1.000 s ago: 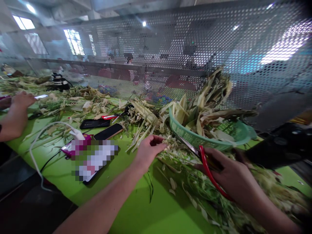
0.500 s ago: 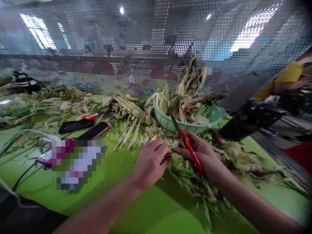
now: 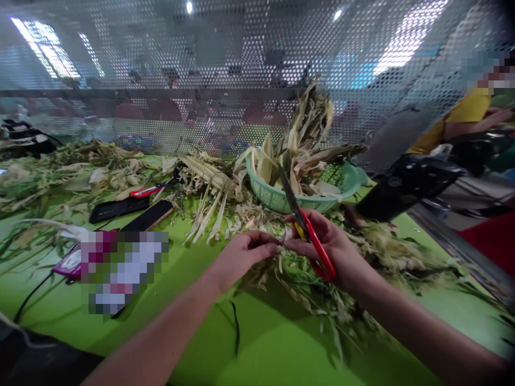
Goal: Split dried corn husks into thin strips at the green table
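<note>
Item in hand: a pair of scissors with red plastic handles and dark metal blades [image 3: 304, 229], with a small yellow spot near the pivot. The blades appear to lie together; no gap shows between them.

Position: the scissors sit in the right hand [image 3: 340, 252], above a litter of green stalks and pale dry husk scraps [image 3: 317, 295] on the bright green counter [image 3: 273, 348]. The right hand is closed round the red handles, thumb and forefinger forward.

Orientation: the long axis runs from the handles, low and near the person, up and away to the left. The tip points at the rim of a round green plastic mesh basket [image 3: 277, 202] heaped with husks and overlaps it in this view.

The left hand [image 3: 241, 256] is pinched shut on a small pale strip of husk [image 3: 286, 236], fingertips meeting those of the right hand just beside the pivot.

Also on the counter, to the left: two dark flat phones [image 3: 132, 212] side by side, a second pair of red-handled scissors [image 3: 149, 190] just behind them, and more husk litter. A perforated metal screen [image 3: 225, 80] stands behind the counter.
</note>
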`<control>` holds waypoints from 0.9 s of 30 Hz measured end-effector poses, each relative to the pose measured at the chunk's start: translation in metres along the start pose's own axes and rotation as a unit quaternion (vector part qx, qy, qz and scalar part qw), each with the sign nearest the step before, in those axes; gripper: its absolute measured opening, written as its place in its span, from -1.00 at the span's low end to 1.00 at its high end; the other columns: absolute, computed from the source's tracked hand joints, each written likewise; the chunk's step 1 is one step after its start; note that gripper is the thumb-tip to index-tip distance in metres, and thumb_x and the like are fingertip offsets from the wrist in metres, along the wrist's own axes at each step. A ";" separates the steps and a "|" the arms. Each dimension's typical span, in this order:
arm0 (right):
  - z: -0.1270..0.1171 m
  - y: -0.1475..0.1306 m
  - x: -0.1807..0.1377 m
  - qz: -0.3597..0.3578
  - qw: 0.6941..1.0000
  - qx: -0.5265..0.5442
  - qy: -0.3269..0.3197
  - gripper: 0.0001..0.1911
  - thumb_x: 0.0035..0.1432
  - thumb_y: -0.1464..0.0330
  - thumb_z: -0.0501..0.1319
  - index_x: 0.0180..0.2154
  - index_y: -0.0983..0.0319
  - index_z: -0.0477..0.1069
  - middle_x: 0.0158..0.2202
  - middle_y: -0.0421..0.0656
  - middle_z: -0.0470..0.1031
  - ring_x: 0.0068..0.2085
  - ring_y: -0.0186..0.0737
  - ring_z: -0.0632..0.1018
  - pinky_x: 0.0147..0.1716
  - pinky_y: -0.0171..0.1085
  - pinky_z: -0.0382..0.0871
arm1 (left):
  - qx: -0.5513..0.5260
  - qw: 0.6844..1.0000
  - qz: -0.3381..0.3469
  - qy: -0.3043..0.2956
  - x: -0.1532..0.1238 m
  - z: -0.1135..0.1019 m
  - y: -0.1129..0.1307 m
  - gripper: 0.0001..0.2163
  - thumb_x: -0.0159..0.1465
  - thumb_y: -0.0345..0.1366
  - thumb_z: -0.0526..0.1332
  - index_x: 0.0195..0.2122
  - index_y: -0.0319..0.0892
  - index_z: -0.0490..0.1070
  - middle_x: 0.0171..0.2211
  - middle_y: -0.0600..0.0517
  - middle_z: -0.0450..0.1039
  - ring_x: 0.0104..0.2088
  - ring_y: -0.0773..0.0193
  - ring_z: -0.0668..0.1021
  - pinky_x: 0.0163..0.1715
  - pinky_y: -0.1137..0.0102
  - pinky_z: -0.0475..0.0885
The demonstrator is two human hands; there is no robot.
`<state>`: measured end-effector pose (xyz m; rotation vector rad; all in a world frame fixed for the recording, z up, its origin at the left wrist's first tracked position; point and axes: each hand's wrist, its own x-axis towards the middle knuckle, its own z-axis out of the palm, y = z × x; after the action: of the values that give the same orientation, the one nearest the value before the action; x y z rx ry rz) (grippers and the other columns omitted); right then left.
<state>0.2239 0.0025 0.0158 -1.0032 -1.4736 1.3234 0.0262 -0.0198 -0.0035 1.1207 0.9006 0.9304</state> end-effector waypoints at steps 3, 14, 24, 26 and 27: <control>0.002 -0.001 -0.001 0.000 1.000 0.000 0.008 -0.55 -0.15 0.29 0.47 -0.18 0.15 0.41 -0.36 -0.26 0.47 -0.34 -0.30 0.54 -0.26 -0.27 0.51 | -0.040 0.999 -0.005 -0.007 0.001 0.001 -0.001 -0.76 0.07 -0.19 0.39 -0.29 -0.20 0.52 -0.32 -0.04 0.48 -0.31 0.31 0.49 -0.22 0.37 0.40; 0.004 -0.005 0.002 -0.016 0.998 -0.030 0.054 -0.52 -0.09 0.21 0.44 -0.14 0.16 0.36 -0.35 -0.20 0.53 -0.30 -0.20 0.57 -0.24 -0.20 0.49 | -0.047 0.998 -0.029 0.036 0.002 0.004 -0.004 -0.74 0.09 -0.20 0.38 -0.30 -0.21 0.40 -0.37 0.03 0.42 -0.37 0.38 0.46 -0.29 0.41 0.37; 0.012 -0.003 0.000 -0.019 0.996 -0.044 0.072 -0.51 -0.18 0.22 0.48 -0.20 0.16 0.37 -0.41 -0.23 0.47 -0.34 -0.21 0.52 -0.28 -0.23 0.45 | -0.012 1.000 -0.016 0.021 0.007 0.006 -0.017 -0.77 0.15 -0.28 0.31 -0.19 -0.26 0.45 -0.35 -0.05 0.45 -0.40 0.38 0.48 -0.37 0.44 0.40; 0.012 -0.002 0.001 -0.019 0.996 -0.045 0.080 -0.51 -0.18 0.22 0.49 -0.20 0.16 0.38 -0.41 -0.24 0.46 -0.35 -0.23 0.51 -0.28 -0.23 0.44 | -0.014 0.999 -0.024 0.018 0.006 0.006 -0.017 -0.77 0.16 -0.27 0.31 -0.19 -0.25 0.45 -0.37 -0.02 0.44 -0.43 0.40 0.48 -0.39 0.45 0.40; 0.011 -0.001 0.001 -0.018 0.996 -0.042 0.082 -0.51 -0.18 0.23 0.49 -0.20 0.17 0.38 -0.41 -0.24 0.46 -0.35 -0.24 0.51 -0.28 -0.23 0.44 | -0.017 0.999 -0.027 0.016 0.005 0.006 -0.016 -0.78 0.16 -0.27 0.31 -0.19 -0.25 0.45 -0.39 -0.01 0.43 -0.45 0.41 0.47 -0.40 0.46 0.40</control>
<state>0.2127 -0.0002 0.0170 -1.1065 -1.4245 1.1328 0.0362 -0.0199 -0.0184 1.0505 0.9345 0.9176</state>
